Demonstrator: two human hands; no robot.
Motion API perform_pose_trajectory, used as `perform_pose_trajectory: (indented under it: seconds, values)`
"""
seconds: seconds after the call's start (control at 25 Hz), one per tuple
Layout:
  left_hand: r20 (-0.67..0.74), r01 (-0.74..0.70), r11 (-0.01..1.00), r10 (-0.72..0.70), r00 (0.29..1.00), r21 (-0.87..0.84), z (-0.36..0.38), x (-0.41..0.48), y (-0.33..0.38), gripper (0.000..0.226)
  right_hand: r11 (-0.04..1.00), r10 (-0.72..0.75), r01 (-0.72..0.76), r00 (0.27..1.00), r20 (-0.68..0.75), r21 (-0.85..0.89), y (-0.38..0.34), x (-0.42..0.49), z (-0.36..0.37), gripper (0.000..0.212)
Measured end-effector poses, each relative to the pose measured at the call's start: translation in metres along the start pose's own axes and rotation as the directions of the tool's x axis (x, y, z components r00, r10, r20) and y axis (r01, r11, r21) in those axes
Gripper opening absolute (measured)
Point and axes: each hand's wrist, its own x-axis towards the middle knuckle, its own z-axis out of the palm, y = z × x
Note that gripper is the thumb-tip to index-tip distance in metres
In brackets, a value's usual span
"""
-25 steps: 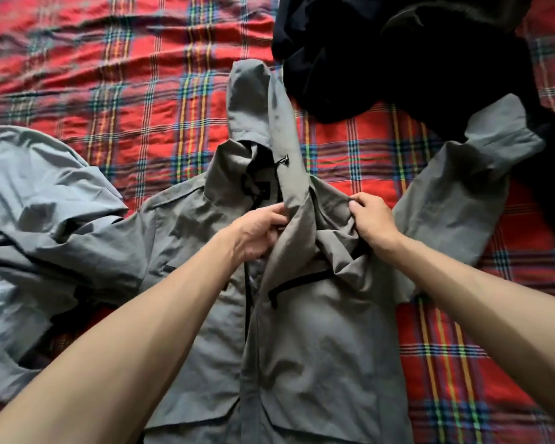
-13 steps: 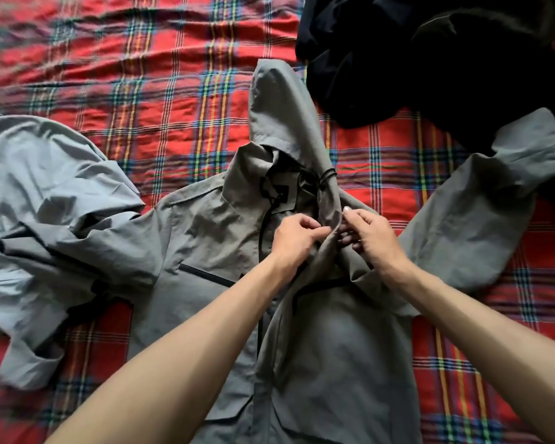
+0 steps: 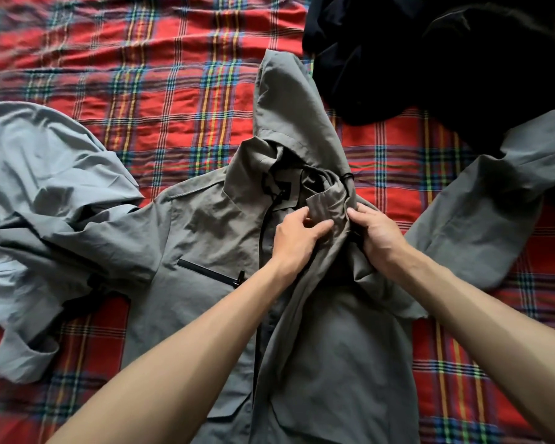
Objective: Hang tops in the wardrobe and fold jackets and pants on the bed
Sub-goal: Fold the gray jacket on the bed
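Head view: our grey jacket lies front-up on the plaid bed, sleeves spread. Our left hand pinches the collar flap below the jacket's hood. Our right hand, fingers curled, grips the bunched front edge beside it, we judge to square the front for folding. Beyond the hood lie black clothes.

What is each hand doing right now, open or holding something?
Left hand: pinches the grey jacket at its collar.
Right hand: grips the same collar fabric beside it.

Both forearms reach forward — left grip and right grip close together, fingers curled, pinching.
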Motion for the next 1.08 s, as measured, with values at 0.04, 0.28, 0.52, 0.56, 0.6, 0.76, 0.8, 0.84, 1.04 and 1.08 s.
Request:
perform_pose_trajectory:
  seconds: [0.04, 0.28, 0.52, 0.56, 0.6, 0.76, 0.8, 0.84, 1.04, 1.08]
  values:
    - [-0.04, -0.018, 1.0, 0.017, 0.999, -0.01, -0.002, -0.002, 0.003, 0.023, 0.987, -0.08, 0.079, 0.997, -0.008, -0.139, -0.001, -0.001, -0.001, 0.022]
    - [-0.385, -0.085, 0.978, 0.154, 0.91, 0.19, -0.038, -0.008, 0.007, 0.025, -0.027, -0.511, 0.033, 0.859, 0.042, -0.999, -0.012, 0.011, -0.051, 0.021]
    - [-0.39, 0.174, 0.971, -0.098, 0.916, 0.166, -0.049, 0.034, -0.029, 0.027, 0.384, -0.51, 0.044, 0.842, -0.173, -0.922, -0.05, 0.02, -0.065, 0.026]
    - [-0.376, 0.179, 0.973, -0.113, 0.92, 0.147, -0.047, 0.04, -0.033, 0.026, 0.223, -0.573, -0.035, 0.804, -0.16, -0.974, -0.049, 0.019, -0.066, 0.016]
    - [-0.377, 0.183, 0.973, -0.119, 0.919, 0.138, -0.044, 0.045, -0.035, 0.025, 0.077, -0.641, -0.033, 0.764, -0.075, -0.996, -0.046, 0.018, -0.065, 0.015]
    - [-0.417, 0.17, 0.973, -0.09, 0.904, 0.158, -0.036, 0.051, -0.041, 0.021, -0.489, -0.525, 0.135, 0.743, 0.415, -0.862, -0.019, 0.007, -0.042, 0.03]
    - [-0.425, 0.166, 0.971, -0.079, 0.901, 0.171, -0.034, 0.052, -0.043, 0.022, -0.542, -0.481, 0.065, 0.794, 0.373, -0.838, -0.009, 0.006, -0.044, 0.037]
    - [-0.43, 0.177, 0.967, -0.083, 0.899, 0.184, -0.031, 0.053, -0.044, 0.025, -0.528, -0.48, -0.031, 0.835, 0.268, -0.849, -0.004, 0.006, -0.047, 0.043]
    - [-0.456, 0.257, 0.925, -0.107, 0.883, 0.279, -0.018, 0.055, -0.045, 0.046, -0.093, -0.394, 0.059, 0.914, 0.091, -0.994, -0.015, 0.013, -0.062, 0.007]
    - [-0.446, 0.248, 0.926, -0.1, 0.889, 0.286, -0.017, 0.055, -0.047, 0.047, 0.219, -0.325, 0.127, 0.944, 0.05, -0.967, -0.031, 0.015, -0.065, 0.007]
